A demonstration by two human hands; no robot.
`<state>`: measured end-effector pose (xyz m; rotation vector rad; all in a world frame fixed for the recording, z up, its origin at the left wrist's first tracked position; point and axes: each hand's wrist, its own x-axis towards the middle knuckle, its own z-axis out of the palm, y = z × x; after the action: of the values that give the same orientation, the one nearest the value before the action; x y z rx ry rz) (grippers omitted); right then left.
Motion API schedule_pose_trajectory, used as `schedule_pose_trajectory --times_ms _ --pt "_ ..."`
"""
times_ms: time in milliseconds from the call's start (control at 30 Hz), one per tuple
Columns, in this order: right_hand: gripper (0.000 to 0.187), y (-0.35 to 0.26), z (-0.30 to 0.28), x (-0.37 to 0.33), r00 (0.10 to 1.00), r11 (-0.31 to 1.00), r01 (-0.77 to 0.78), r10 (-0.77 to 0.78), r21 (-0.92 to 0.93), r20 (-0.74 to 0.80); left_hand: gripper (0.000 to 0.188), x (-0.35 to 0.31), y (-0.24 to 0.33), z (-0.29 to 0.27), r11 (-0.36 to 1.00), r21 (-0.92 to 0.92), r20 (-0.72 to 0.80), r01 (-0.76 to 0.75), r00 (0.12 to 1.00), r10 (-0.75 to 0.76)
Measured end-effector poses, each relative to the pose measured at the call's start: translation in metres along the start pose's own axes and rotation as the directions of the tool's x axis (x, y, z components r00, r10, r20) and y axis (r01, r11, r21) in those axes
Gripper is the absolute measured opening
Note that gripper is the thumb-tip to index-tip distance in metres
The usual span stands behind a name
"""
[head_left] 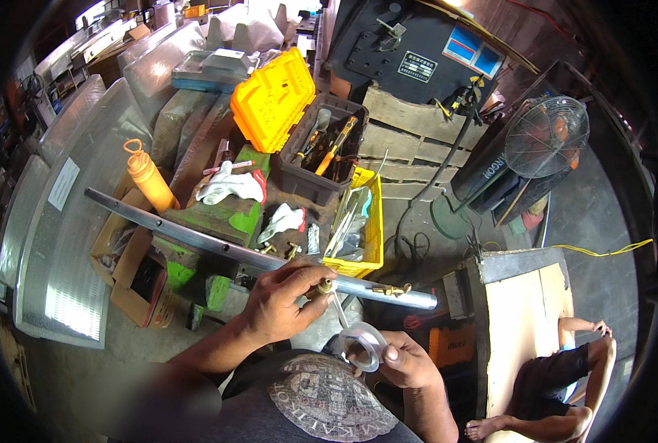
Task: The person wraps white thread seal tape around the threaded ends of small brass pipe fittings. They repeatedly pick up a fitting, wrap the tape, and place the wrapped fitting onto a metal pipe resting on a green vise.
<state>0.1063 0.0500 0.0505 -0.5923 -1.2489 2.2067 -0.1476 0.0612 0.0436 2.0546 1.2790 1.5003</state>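
My left hand (288,299) pinches a small brass fitting (327,285) between thumb and fingers, just over a long metal tube (218,245). From the fitting a narrow white strip of thread seal tape (340,311) stretches down to its spool. That clear plastic tape spool (374,341) sits in my right hand (412,359), close to my shirt, with the thumb on its rim. Further along the tube, near its right end, a brass valve-like piece (393,289) is attached or resting; I cannot tell which. A few more brass fittings (292,249) lie on the bench beyond the tube.
Work gloves (229,184), an orange squeeze bottle (150,177) and an open toolbox (316,173) with a yellow lid stand beyond the tube. A yellow basket (373,244) holds rods and bags. At right are a fan (547,136) and a seated person (558,384) on cardboard.
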Motion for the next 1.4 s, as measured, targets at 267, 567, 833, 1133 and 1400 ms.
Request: schedule_pose_trajectory --times_ms 267,567,833,1133,1400 --pt "0.034 -0.004 0.01 0.005 0.992 0.98 0.091 -0.074 0.175 -0.102 0.034 0.001 -0.002 -0.001 0.996 -0.045 0.013 0.081 0.997 -0.081" --pt "0.02 0.008 0.006 0.008 0.973 0.983 -0.003 -0.04 -0.186 -0.228 0.036 0.003 -0.001 0.0 0.999 -0.025 0.036 0.046 0.998 -0.046" --pt "0.018 0.004 0.018 0.024 0.875 0.851 0.278 -0.416 -0.446 -0.248 0.036 -0.001 -0.003 0.007 0.999 -0.015 0.012 -0.051 0.999 0.051" --pt "0.064 -0.008 0.009 0.01 0.978 0.997 0.003 -0.018 -0.071 -0.209 0.046 -0.013 -0.001 0.015 0.998 -0.062 0.124 -0.025 0.992 0.033" --pt "0.064 -0.003 0.004 0.005 0.991 0.948 0.041 0.002 0.315 -0.133 0.06 -0.013 0.017 0.011 0.998 -0.053 0.248 0.021 0.969 -0.007"
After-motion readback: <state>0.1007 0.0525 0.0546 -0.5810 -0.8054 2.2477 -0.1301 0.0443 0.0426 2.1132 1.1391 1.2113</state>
